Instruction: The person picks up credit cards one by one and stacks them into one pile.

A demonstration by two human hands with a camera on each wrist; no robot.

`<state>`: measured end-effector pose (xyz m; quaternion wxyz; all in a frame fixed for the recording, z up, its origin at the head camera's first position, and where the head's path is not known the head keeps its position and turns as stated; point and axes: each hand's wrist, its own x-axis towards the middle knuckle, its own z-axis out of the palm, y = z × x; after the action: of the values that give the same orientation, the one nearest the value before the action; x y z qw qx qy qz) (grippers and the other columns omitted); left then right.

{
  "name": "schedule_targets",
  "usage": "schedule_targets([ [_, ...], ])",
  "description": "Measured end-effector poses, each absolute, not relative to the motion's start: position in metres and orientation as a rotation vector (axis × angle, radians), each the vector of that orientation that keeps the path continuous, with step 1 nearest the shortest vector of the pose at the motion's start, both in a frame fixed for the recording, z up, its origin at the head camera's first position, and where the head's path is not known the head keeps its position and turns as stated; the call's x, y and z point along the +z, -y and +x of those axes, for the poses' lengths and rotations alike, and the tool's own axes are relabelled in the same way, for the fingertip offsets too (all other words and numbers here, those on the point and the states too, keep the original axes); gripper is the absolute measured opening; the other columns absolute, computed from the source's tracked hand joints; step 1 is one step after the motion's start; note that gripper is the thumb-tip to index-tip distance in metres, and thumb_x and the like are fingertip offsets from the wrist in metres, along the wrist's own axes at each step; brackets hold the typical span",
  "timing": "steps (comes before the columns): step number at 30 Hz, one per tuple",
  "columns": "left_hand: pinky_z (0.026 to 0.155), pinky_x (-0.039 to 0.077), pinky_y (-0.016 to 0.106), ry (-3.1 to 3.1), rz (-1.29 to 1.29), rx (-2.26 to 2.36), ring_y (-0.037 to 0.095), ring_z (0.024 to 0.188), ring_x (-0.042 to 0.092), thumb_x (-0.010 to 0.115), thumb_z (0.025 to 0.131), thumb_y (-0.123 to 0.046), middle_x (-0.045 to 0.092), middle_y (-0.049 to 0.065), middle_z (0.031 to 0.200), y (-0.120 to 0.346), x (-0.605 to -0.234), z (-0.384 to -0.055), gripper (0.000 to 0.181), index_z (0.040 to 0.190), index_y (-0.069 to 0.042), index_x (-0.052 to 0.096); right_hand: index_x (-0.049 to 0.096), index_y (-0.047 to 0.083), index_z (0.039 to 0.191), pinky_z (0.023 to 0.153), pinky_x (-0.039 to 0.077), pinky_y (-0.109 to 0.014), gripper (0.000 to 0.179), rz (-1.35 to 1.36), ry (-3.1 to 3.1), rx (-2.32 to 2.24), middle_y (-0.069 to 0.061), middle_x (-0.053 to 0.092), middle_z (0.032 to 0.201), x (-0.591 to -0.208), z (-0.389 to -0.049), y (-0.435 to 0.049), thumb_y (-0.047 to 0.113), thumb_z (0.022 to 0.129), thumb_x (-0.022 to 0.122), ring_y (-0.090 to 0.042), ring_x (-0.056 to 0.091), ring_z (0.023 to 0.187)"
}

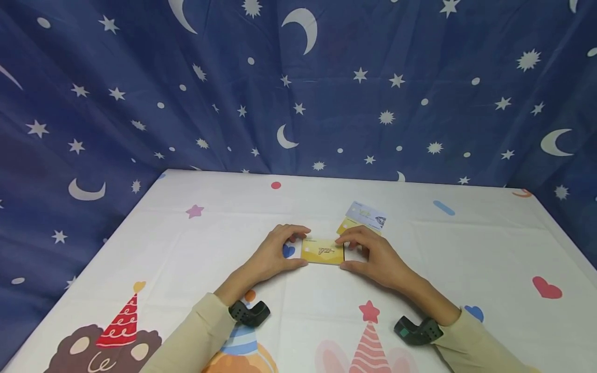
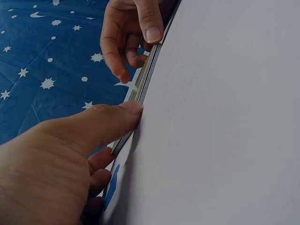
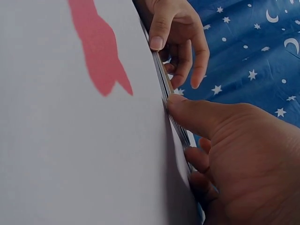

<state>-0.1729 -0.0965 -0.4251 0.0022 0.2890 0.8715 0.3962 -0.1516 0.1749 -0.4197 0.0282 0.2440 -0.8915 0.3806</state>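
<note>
Black wrist cameras point(image 1: 249, 313) are worn at both wrists. Beyond, the left hand point(image 1: 272, 254) and right hand point(image 1: 377, 256) grip opposite ends of the yellow-topped card stack point(image 1: 316, 254), which lies flat on the printed white tablecloth point(image 1: 224, 243). Just behind the right hand, a silver card point(image 1: 364, 212) and yellow card point(image 1: 346, 225) overlap. Farthest: the blue moon-and-star curtain point(image 1: 336, 98).

Even light is brightening the tabletop point(image 1: 210, 248) around the fingers point(image 1: 296, 228) in the head view, while dimmer wrist views are showing soft shadows point(image 2: 125, 187) beside them and the yellow card's print point(image 1: 324, 251) is perhaps blurring.
</note>
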Motion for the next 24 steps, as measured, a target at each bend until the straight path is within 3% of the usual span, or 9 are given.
schedule_targets([
  [24, 0.091, 0.039, 0.037, -2.723, 0.894, 1.237, 0.015, 0.101, 0.048, 0.083, 0.075, -0.019, 0.058, -0.003, 0.114, 0.0961, -0.4222, -0.1721, 0.062, 0.131, -0.018, 0.054, 0.066, 0.026, 0.115, 0.070, 0.048, -0.025, 0.051, 0.774, 2.730, 1.244, 0.009, 0.055, 0.116, -0.4215, -0.1527, -0.1752, 0.014, 0.070, 0.086, -0.013, 0.053, 0.082],
])
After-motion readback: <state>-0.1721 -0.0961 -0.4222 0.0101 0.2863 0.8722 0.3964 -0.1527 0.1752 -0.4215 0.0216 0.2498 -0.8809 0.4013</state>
